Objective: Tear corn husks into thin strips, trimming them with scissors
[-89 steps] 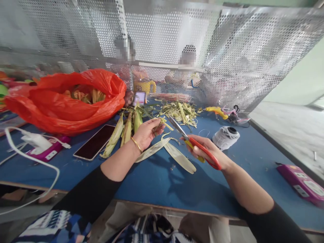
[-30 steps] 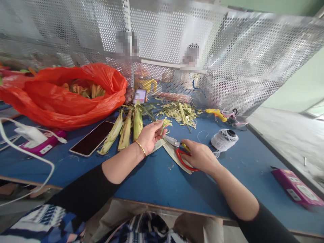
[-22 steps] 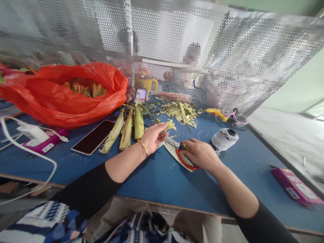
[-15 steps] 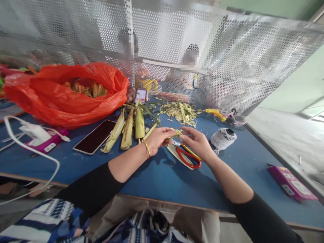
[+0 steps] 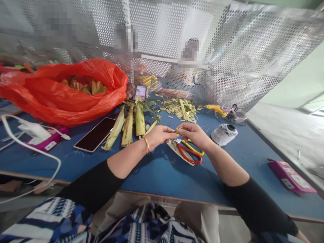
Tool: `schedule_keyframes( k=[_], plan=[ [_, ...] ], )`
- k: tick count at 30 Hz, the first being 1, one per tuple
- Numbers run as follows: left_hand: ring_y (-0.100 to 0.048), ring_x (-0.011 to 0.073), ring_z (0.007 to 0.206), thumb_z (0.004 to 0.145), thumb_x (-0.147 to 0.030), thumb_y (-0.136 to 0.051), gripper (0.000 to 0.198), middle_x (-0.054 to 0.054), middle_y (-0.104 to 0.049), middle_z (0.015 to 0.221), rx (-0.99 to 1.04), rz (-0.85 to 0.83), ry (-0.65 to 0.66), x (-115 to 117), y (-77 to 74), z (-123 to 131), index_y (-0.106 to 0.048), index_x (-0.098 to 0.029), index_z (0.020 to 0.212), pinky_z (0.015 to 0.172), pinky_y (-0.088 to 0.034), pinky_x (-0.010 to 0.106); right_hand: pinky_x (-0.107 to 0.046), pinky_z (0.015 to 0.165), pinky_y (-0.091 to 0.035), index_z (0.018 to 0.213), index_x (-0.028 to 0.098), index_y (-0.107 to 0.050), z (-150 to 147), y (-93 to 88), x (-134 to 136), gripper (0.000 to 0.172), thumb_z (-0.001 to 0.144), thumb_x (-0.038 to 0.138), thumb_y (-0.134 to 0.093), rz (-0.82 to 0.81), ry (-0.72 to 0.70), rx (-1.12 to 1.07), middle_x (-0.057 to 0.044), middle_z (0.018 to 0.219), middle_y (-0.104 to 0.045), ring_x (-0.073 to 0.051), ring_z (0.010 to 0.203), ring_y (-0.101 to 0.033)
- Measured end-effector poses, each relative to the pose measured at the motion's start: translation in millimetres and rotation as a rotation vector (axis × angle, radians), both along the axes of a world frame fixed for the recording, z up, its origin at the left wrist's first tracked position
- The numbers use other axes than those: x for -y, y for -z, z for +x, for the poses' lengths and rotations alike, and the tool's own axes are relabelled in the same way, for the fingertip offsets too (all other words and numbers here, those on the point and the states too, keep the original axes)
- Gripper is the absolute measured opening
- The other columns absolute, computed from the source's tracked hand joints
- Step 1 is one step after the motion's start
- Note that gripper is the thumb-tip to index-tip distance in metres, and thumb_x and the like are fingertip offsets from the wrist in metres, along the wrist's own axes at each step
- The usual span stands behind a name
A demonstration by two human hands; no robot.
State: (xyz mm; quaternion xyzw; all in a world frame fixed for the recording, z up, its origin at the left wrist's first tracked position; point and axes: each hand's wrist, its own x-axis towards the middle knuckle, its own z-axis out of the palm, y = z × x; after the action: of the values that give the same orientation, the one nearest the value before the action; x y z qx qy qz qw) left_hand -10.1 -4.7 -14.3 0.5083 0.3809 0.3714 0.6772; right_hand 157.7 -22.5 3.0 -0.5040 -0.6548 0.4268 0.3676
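Observation:
My left hand [image 5: 160, 136] and my right hand [image 5: 193, 135] meet over the blue table, fingertips almost touching. Both pinch a small greenish-yellow piece of husk [image 5: 177, 131], mostly covered by the fingers. Under them lie scissors [image 5: 189, 154] with one red and one yellow handle loop; the blades are partly hidden. The scissors rest on a pale strip of husk [image 5: 174, 146]. Left of my left hand are several corn husks [image 5: 128, 130] side by side. Beyond the hands is a pile of shredded husk strips [image 5: 181, 108]. A spool of white thread [image 5: 224, 134] stands right of my right hand.
A red plastic bag [image 5: 83, 104] holding dried husks fills the back left. Nearer are a phone [image 5: 95, 135] and a purple power strip [image 5: 48, 141] with white cables. A yellow glue gun [image 5: 216, 109] lies back right, a purple box [image 5: 291, 177] at right. A perforated metal screen [image 5: 162, 33] stands behind.
My right hand has moved slightly left, closing its fingers nearer the left fingertips around the husk piece. More of the yellow scissor handle shows. The view has shifted slightly.

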Motion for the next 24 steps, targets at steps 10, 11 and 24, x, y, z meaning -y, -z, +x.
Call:
schedule_keyframes(
  k=[10,11,24],
  plan=[
    [-0.061,0.0097,0.052,0.063,-0.006,-0.079,0.016,0.003,-0.067,0.063,0.141,-0.129,-0.110,-4.9,-1.5,-0.7,-0.066,-0.013,0.066,0.052,-0.045,0.020,-0.023,0.047,-0.036,0.077,0.017,-0.063,3.5,7.7,14.9,0.039,0.071,0.056,-0.063,-0.086,0.054,0.028,0.004,0.056,-0.057,-0.007,0.045,-0.044],
    [-0.061,0.0096,0.051,0.063,-0.005,-0.079,0.017,0.003,-0.067,0.063,0.151,-0.151,-0.129,-5.6,-2.2,-0.9,-0.064,-0.013,0.065,0.052,-0.046,0.020,-0.023,0.047,-0.035,0.075,0.017,-0.063,3.4,7.6,16.9,0.037,0.072,0.054,-0.063,-0.066,0.029,0.079,0.005,0.052,-0.053,-0.007,0.044,-0.043],
    [-0.059,0.0082,0.049,0.070,-0.010,-0.077,0.011,0.002,-0.067,0.061,0.102,-0.134,-0.194,-7.9,-1.4,-0.8,-0.067,-0.012,0.065,0.047,-0.044,0.018,-0.023,0.050,-0.029,0.060,0.019,-0.053,-0.1,6.7,23.4,0.019,0.076,0.029,-0.049,0.254,0.170,0.265,0.005,0.049,-0.045,-0.009,0.048,-0.037]
  ],
)
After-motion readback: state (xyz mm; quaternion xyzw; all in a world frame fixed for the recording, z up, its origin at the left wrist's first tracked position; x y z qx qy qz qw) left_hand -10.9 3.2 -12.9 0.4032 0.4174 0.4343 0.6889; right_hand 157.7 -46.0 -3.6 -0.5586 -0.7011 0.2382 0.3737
